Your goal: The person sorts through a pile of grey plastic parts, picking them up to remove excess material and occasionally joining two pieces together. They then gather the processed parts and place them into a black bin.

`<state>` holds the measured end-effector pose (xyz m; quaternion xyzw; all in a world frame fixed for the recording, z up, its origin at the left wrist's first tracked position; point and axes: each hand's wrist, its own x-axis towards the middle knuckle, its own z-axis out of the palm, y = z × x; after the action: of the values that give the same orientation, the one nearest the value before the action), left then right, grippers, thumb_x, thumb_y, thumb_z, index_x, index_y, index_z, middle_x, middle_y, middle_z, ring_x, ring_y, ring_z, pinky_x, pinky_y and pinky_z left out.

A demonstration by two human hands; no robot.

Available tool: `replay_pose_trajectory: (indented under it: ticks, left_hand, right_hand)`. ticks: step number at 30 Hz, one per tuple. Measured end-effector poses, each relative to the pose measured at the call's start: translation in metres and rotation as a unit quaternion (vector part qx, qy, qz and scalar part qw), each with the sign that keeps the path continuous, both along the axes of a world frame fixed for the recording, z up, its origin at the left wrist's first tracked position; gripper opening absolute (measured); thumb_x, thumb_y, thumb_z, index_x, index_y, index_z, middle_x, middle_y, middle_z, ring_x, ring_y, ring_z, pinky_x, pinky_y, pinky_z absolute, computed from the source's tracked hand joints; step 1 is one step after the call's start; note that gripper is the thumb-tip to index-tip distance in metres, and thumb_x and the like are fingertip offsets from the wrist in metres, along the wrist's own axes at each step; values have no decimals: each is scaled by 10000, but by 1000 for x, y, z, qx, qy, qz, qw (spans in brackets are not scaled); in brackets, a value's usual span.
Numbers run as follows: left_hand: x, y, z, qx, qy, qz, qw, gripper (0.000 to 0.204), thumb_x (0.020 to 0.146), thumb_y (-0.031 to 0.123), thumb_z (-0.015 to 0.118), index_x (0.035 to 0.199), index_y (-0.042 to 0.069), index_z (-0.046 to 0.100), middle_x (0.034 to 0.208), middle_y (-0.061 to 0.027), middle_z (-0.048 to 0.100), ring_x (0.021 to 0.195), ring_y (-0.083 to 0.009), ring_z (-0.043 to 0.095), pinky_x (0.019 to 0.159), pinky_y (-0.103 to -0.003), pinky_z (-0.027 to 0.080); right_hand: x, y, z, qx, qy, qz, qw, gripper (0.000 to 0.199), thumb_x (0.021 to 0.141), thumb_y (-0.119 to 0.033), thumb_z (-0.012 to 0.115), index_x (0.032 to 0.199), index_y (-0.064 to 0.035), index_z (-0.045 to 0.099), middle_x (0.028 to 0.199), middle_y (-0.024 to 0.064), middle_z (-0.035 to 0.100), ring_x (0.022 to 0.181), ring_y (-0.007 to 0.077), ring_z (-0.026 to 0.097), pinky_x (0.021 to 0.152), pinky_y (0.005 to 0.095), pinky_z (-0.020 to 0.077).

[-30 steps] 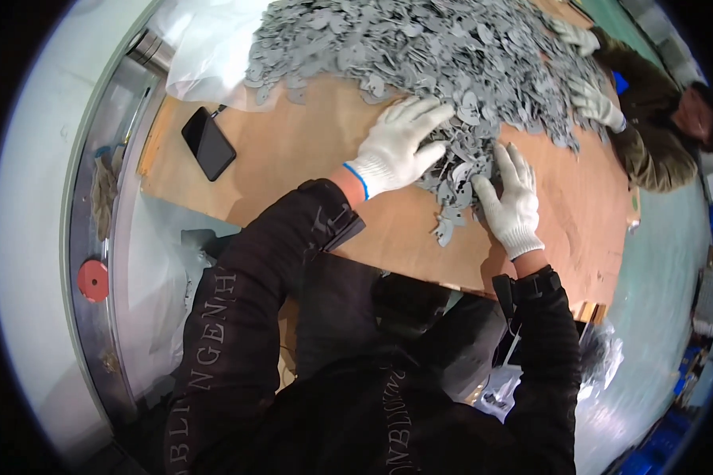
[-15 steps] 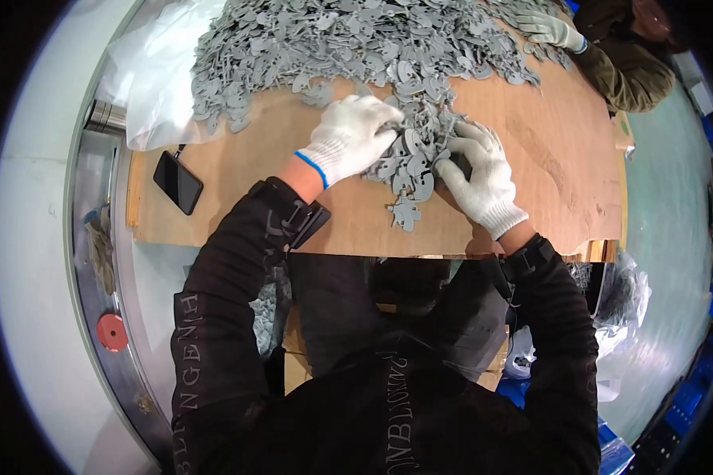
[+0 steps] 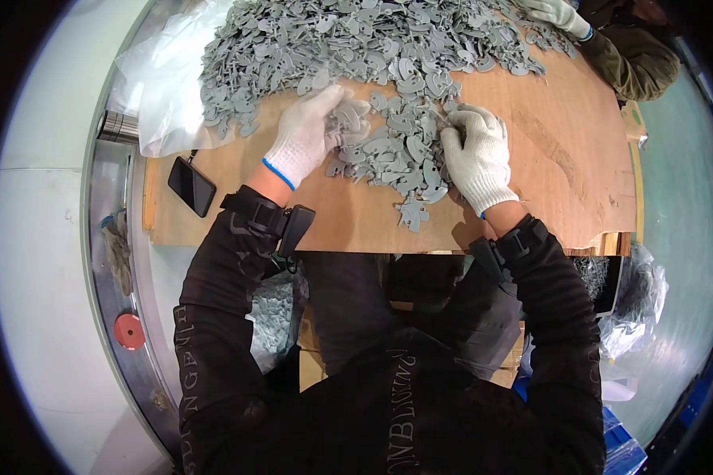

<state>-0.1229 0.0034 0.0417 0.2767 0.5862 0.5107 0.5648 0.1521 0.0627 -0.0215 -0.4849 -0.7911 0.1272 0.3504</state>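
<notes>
Here, flat grey parts (image 3: 348, 47), curved and notched, heap at upper centre; the left hand (image 3: 303, 133) curls around some; the right hand (image 3: 480, 155) half-closes, its hold unclear.

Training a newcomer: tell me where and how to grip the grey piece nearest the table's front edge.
Pinch the grey piece by its near rim, probably coming from the front: it looks flat, that rim is free, other pieces crowd behind.
</notes>
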Motion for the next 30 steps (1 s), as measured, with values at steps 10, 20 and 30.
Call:
replay_pose_trajectory:
  ticks: [10, 20, 30]
  left_hand:
    - [-13, -14, -10, 18, -271, -26, 962, 322, 1111, 306, 571, 1180, 2, 651, 1195, -190, 716, 1068, -351, 724, 982, -492, 612]
    - [21, -14, 18, 90, 474, -82, 872, 324, 990, 282, 701, 1198, 41, 759, 1085, -86, 742, 1001, -206, 706, 876, -331, 563]
    - [48, -30, 19, 209, 464, -7, 861, 195, 959, 224, 741, 1040, 50, 768, 875, -106, 726, 855, -250, 710, 775, -369, 552]
  right_hand:
    - [7, 0, 23, -172, 135, -45, 975, 238, 997, -196, 695, 1173, -36, 703, 1162, 125, 755, 1060, 276, 716, 955, 398, 551]
    - [18, -15, 49, -265, 267, 4, 927, 300, 1061, -190, 638, 1273, 23, 648, 1122, 101, 737, 954, 152, 690, 889, 300, 558]
    - [-5, -45, 73, -548, 553, 141, 611, 217, 1075, -126, 599, 1245, 4, 638, 1059, 101, 733, 893, 160, 688, 864, 316, 568]
